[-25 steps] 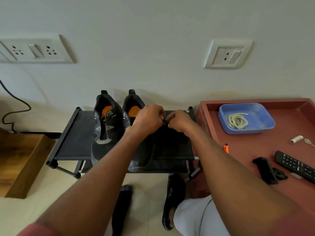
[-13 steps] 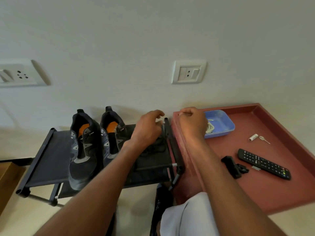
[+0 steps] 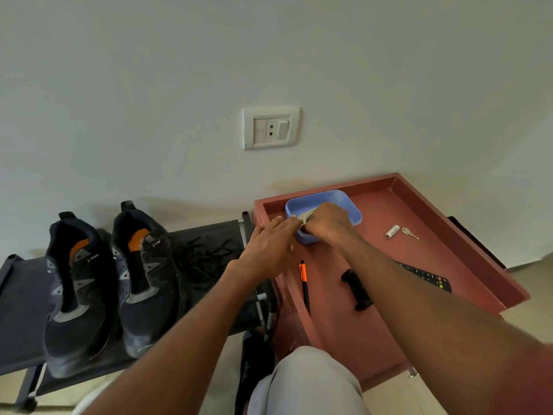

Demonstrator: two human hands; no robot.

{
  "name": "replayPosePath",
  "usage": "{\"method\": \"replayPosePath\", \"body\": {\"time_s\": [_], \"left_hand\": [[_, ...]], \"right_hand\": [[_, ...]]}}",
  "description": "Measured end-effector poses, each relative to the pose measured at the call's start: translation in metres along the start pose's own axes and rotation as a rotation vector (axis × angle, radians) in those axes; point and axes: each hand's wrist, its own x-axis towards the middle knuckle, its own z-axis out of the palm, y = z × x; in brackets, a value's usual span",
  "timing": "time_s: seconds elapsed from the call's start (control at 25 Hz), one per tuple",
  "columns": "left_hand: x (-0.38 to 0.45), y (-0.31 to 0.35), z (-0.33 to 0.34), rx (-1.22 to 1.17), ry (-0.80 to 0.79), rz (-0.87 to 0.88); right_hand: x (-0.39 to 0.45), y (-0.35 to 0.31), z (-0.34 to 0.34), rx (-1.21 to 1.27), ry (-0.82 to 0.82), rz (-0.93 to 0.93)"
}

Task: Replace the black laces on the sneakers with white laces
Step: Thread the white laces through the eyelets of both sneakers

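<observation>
Head view: white laces (image 3: 308,216) are gripped in the blue tray (image 3: 348,205) by curled right hand (image 3: 327,224) fingers; left hand (image 3: 269,247) fingers lie straight. One lace should be lifted free, untangled.

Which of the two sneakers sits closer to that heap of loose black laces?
The right-hand sneaker. The black laces lie just beside it on the rack, while the other sneaker stands farther left.
</observation>
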Motion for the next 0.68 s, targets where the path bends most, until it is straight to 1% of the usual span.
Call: {"method": "replayPosePath", "body": {"time_s": [0.08,0.16,0.2,0.24,0.32,0.36,0.4,0.48,0.56,0.68], "left_hand": [[0.0,-0.004,-0.001,-0.037,0.015,0.004],[-0.002,-0.009,-0.006,-0.091,0.092,-0.007],[-0.004,-0.012,-0.011,-0.142,0.147,-0.015],[-0.005,-0.015,-0.017,-0.238,0.208,-0.038],[-0.013,-0.02,-0.034,-0.479,0.329,-0.129],[-0.021,-0.022,-0.044,-0.594,0.381,-0.18],[-0.03,-0.024,-0.054,-0.71,0.427,-0.219],[-0.054,-0.029,-0.075,-0.938,0.479,-0.26],[-0.084,-0.033,-0.094,-1.103,0.502,-0.275],[-0.129,-0.045,-0.115,-1.382,0.48,-0.292]], "right_hand": [[-0.003,-0.001,-0.006,0.153,0.059,0.039],[-0.014,-0.003,-0.021,0.435,0.149,0.065],[-0.024,-0.007,-0.032,0.582,0.213,0.046],[-0.034,-0.012,-0.045,0.726,0.268,0.018],[-0.06,-0.029,-0.072,0.98,0.29,-0.039],[-0.074,-0.04,-0.083,1.1,0.255,-0.068],[-0.089,-0.052,-0.093,1.212,0.186,-0.098],[-0.119,-0.078,-0.104,1.402,-0.03,-0.155],[-0.142,-0.106,-0.105,1.492,-0.201,-0.197],[-0.163,-0.153,-0.084,1.583,-0.379,-0.206]]}}
